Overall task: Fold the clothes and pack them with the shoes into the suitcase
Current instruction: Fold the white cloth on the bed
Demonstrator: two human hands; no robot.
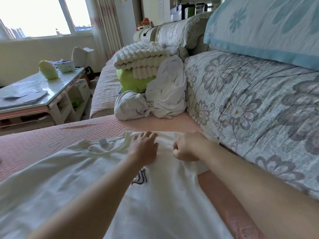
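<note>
while both my arms reach forward in the head view, the white t-shirt (86, 178) lies spread flat on the pink sofa cover (43, 135), print side up. its collar (107, 147) is at the far end and its body runs back toward me and out of the bottom edge, so the long axis goes near to far.

left hand (145, 149): fingers straight, palm pressed flat on the shirt just right of the collar.
right hand (188, 147): fingers curled tight, pinching a fold at the shirt's right shoulder, just beside the left hand.

surroundings: floral backrest (250, 104) crowds the shirt's right edge. beyond the collar sits a heap of white clothes (155, 100), and behind it a folded cream blanket (139, 57) rests on a green cushion (133, 81). coffee table (51, 87) stands far left, well apart.
</note>
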